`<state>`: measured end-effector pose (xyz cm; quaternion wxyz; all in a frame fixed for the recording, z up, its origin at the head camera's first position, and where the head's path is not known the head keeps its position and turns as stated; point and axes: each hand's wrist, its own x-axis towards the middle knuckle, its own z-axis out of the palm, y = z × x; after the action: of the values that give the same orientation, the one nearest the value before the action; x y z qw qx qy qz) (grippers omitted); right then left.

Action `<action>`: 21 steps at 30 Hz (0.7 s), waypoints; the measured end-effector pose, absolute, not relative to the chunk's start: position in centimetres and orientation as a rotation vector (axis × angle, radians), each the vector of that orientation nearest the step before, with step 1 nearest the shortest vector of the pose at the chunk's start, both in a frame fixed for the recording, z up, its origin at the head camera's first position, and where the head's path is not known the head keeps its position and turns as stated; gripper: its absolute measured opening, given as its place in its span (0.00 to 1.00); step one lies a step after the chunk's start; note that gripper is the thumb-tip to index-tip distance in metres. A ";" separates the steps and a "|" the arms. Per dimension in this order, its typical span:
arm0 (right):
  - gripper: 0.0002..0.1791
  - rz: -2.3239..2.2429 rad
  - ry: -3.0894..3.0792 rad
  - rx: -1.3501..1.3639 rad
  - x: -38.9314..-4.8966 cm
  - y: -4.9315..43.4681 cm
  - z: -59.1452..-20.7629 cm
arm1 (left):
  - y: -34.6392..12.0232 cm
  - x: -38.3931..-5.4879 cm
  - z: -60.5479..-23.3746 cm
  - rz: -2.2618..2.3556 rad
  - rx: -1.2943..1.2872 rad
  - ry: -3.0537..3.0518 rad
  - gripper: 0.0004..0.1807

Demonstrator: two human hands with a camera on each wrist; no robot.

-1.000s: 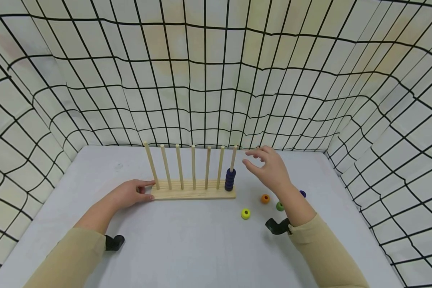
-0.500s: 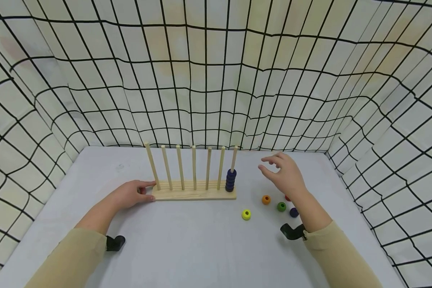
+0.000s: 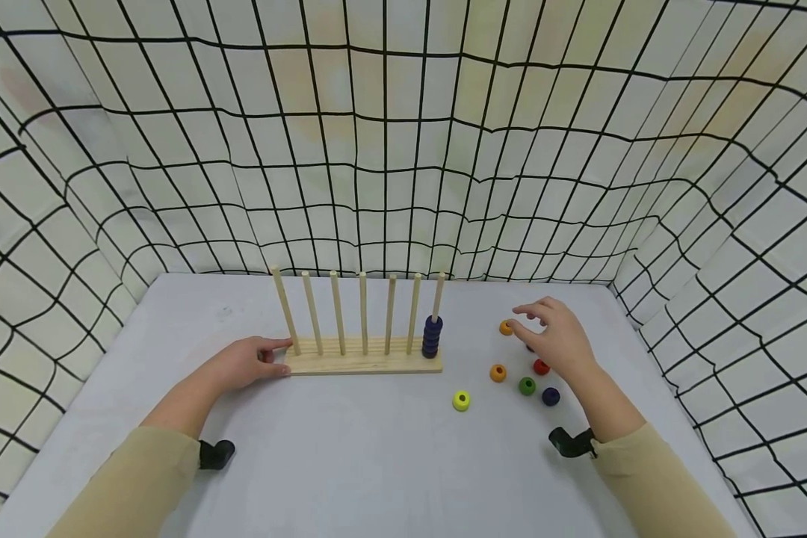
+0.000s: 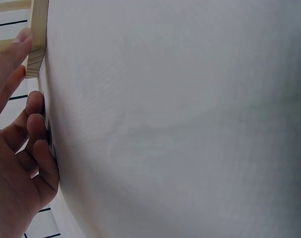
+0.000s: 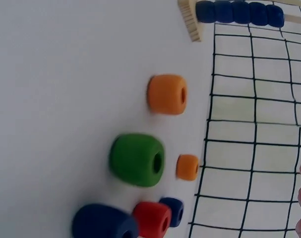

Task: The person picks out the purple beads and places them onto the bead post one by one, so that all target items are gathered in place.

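A wooden peg stand (image 3: 363,364) with several upright pegs sits on the table. Dark blue beads (image 3: 431,338) are stacked on its rightmost peg. My left hand (image 3: 242,362) holds the stand's left end between thumb and index finger; the other fingers curl beside it in the left wrist view. To the right, my right hand (image 3: 557,340) hovers over loose beads, thumb and fingers apart and holding nothing. Nearest its fingertips is an orange bead (image 3: 506,327). A dark blue bead (image 5: 176,210) lies partly hidden under that hand in the head view, close to a red bead (image 3: 541,367).
Nearer the front lie another orange bead (image 3: 498,373), a green bead (image 3: 527,386), a dark blue bead (image 3: 551,397) and a yellow bead (image 3: 461,400). Black netting (image 3: 383,119) over pale walls encloses the white table (image 3: 350,463) at the back and sides.
My right hand has moved right and down from beside the blue stack to over the loose beads, uncovering the red, dark blue and far orange ones. My left hand stays at the stand.
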<state>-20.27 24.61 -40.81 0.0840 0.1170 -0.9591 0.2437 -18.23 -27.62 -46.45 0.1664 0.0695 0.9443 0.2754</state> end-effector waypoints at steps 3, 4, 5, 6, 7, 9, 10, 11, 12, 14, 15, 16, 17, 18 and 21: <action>0.19 0.704 -2.885 0.334 -20.4 25.3 -41.4 | -27.7 -18.2 -46.5 0.785 0.192 2.688 0.38; 0.19 0.697 -2.893 0.327 -20.4 25.6 -41.6 | -27.7 -18.2 -46.5 0.784 0.192 2.688 0.38; 0.19 0.691 -2.902 0.320 -20.5 25.8 -41.8 | -27.7 -18.2 -46.6 0.784 0.191 2.688 0.38; 0.19 0.682 -2.913 0.316 -20.5 26.0 -41.9 | -27.8 -18.2 -46.6 0.784 0.192 2.688 0.38; 0.19 0.680 -2.924 0.310 -20.6 26.2 -42.1 | -27.8 -18.2 -46.6 0.785 0.193 2.687 0.38; 0.20 0.667 -2.949 0.294 -20.7 26.6 -42.4 | -27.9 -18.3 -46.7 0.787 0.192 2.686 0.38; 0.20 0.660 -2.962 0.285 -20.7 26.8 -42.5 | -27.9 -18.3 -46.7 0.788 0.191 2.686 0.38; 0.20 0.649 -2.975 0.278 -20.8 27.0 -42.6 | -27.9 -18.3 -46.7 0.789 0.188 2.685 0.38; 0.21 0.639 -2.986 0.270 -20.8 27.1 -42.7 | -27.9 -18.3 -46.7 0.792 0.189 2.685 0.38; 0.21 0.623 -3.003 0.259 -20.9 27.4 -43.0 | -27.9 -18.3 -46.6 0.797 0.184 2.683 0.37; 0.21 0.616 -3.011 0.255 -20.9 27.6 -43.2 | -27.9 -18.3 -46.6 0.799 0.188 2.682 0.37; 0.21 0.611 -3.019 0.251 -21.0 27.7 -43.3 | -27.9 -18.3 -46.6 0.798 0.189 2.682 0.37; 0.21 0.604 -3.026 0.246 -21.0 27.8 -43.4 | -27.9 -18.3 -46.6 0.800 0.187 2.682 0.37; 0.21 0.600 -3.034 0.241 -21.0 27.9 -43.6 | -27.9 -18.4 -46.6 0.803 0.188 2.682 0.37; 0.21 0.586 -3.058 0.222 -21.1 28.2 -43.9 | -27.9 -18.4 -46.7 0.798 0.191 2.684 0.37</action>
<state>-21.11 28.25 -43.92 0.0102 0.0711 -0.9796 0.1877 -18.43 -27.89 -46.71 0.1669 0.0669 0.9429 0.2802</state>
